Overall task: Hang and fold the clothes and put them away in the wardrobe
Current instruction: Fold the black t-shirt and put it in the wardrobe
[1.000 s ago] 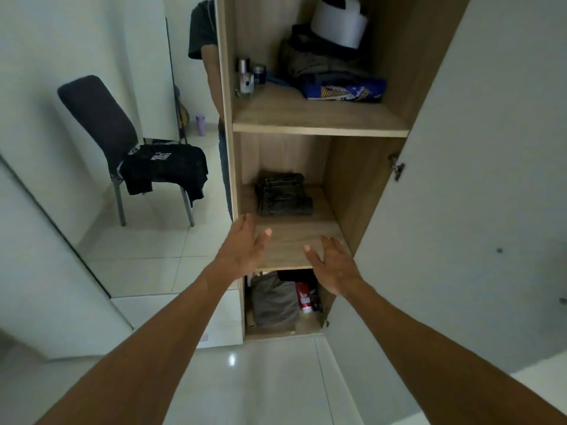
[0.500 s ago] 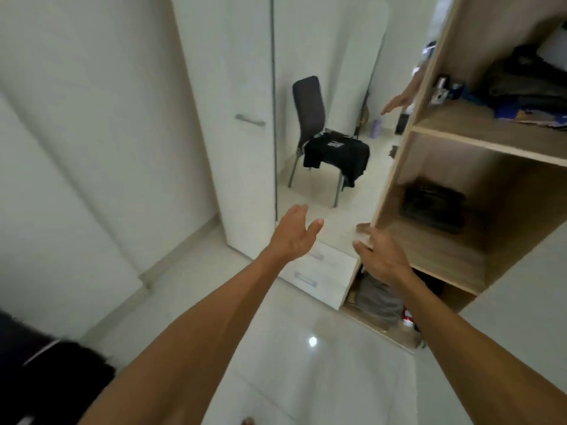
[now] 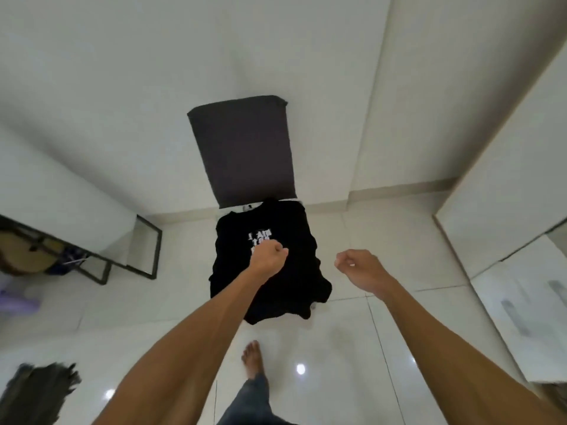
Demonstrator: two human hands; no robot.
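Two empty fists: left hand (image 3: pixel 269 259), right hand (image 3: pixel 360 268)

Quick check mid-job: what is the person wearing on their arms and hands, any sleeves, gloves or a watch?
Nothing shows. The left hand and right hand are ungloved. No watch, band or ring is visible, and no sleeve appears anywhere up to the frame's lower edge.

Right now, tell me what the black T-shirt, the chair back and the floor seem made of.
Black T-shirt: soft matt cloth, likely cotton knit; it drapes in limp folds.
Chair back: dark grey matt upholstery, fabric or faux leather, unclear which.
Floor: glossy pale tile, probably ceramic; it mirrors lights and shows grout lines.
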